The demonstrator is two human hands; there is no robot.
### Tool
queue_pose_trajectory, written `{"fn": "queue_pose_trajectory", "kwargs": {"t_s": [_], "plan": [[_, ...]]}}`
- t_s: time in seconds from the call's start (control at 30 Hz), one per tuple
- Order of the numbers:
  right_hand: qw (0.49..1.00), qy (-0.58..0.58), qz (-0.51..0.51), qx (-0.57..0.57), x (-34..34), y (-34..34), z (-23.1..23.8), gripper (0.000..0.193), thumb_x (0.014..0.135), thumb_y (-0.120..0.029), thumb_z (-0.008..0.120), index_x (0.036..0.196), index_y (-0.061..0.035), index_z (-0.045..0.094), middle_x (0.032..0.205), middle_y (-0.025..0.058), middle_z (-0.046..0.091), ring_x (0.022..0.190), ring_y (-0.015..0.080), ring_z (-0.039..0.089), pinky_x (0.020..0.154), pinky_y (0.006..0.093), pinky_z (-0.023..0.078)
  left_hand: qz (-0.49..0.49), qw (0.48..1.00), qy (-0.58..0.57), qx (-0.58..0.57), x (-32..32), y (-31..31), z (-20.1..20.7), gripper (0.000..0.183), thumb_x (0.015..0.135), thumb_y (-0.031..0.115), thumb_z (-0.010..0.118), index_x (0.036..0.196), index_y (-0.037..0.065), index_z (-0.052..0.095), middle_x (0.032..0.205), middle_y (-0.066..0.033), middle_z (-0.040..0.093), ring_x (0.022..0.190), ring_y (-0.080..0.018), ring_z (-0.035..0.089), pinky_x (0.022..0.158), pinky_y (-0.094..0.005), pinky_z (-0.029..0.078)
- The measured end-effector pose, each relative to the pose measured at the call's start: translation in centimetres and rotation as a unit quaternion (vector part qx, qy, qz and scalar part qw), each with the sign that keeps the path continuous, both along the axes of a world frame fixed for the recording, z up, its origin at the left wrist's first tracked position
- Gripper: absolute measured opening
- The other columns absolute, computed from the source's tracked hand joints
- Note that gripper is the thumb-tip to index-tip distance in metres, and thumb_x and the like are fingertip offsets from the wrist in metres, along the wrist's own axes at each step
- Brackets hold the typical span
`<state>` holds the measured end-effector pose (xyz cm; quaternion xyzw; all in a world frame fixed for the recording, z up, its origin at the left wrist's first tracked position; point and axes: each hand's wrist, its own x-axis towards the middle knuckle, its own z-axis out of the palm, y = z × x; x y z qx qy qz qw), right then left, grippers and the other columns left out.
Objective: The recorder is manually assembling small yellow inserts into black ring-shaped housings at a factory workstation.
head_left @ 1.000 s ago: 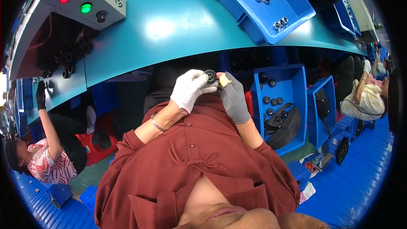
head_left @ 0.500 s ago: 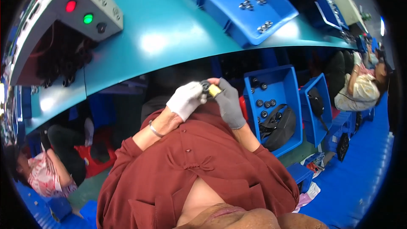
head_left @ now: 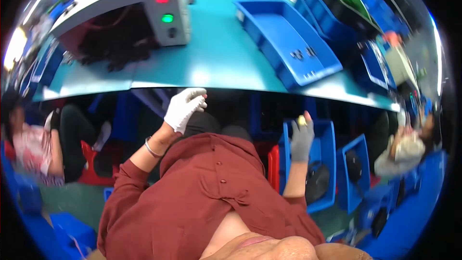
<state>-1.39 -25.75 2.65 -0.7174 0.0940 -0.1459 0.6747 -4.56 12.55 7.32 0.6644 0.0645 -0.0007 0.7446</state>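
White-gloved left hand [head_left: 184, 109] hung half-open, seemingly empty. Grey-gloved right hand [head_left: 301, 140], grip unclear, overlapped a blue bin [head_left: 324, 145]; rim clearance mattered.

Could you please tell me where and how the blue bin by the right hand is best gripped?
I'd probably take the bin by its right long rim, coming down from above: it is open-topped with raised walls, and that rim looks uncovered. The right hand overlaps the left part in this view, and the black bag lies inside, so keep the bin level.
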Motion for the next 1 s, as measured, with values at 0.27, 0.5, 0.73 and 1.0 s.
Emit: {"fn": "queue_pose_trajectory", "kwargs": {"t_s": [0.27, 0.5, 0.73, 1.0], "plan": [[0.971, -0.178, 0.034, -0.153, 3.2, 0.9, 10.8, 0.034, 0.096, 0.006, 0.043, 0.125, 0.0075, 0.060, 0.116, 0.0096, 0.063, 0.109, 0.0168, 0.060, 0.100, 0.0300, 0.047, 0.310, 0.827, -0.213, 0.417, 7.1, 17.4, 1.6, 0.021, 0.088, 0.007, 0.067, 0.107, 0.001, 0.072, 0.101, -0.0142, 0.070, 0.089, -0.0232, 0.070, 0.081, -0.0332, 0.055], [0.863, -0.171, 0.169, -0.444, 13.8, 3.0, 15.8, 0.025, 0.086, 0.003, 0.052, 0.108, 0.0047, 0.064, 0.105, 0.0166, 0.065, 0.099, 0.0286, 0.063, 0.090, 0.0345, 0.048, 0.135, 0.744, -0.112, 0.644, 15.4, 21.7, 4.5, 0.022, 0.090, 0.020, 0.063, 0.106, 0.010, 0.074, 0.114, -0.0174, 0.065, 0.104, -0.0388, 0.064, 0.090, -0.0451, 0.052], [0.819, -0.091, 0.212, -0.525, 18.7, 2.2, 14.3, 0.022, 0.084, -0.003, 0.059, 0.104, 0.0010, 0.066, 0.096, 0.0194, 0.067, 0.094, 0.0383, 0.065, 0.082, 0.0419, 0.051, 0.011, 0.746, 0.004, 0.666, 17.2, 21.9, 5.5, 0.025, 0.089, 0.023, 0.060, 0.106, 0.009, 0.073, 0.110, -0.0213, 0.062, 0.103, -0.0412, 0.062, 0.090, -0.0463, 0.051], [0.813, -0.099, 0.233, -0.525, 20.3, 4.2, 13.6, 0.019, 0.085, -0.010, 0.060, 0.100, 0.0003, 0.067, 0.100, 0.0208, 0.067, 0.097, 0.0407, 0.064, 0.085, 0.0440, 0.050, 0.021, 0.779, -0.122, 0.614, 15.4, 25.0, 3.8, 0.028, 0.088, 0.005, 0.057, 0.113, 0.005, 0.070, 0.111, -0.0205, 0.065, 0.105, -0.0398, 0.061, 0.092, -0.0438, 0.050]]}}
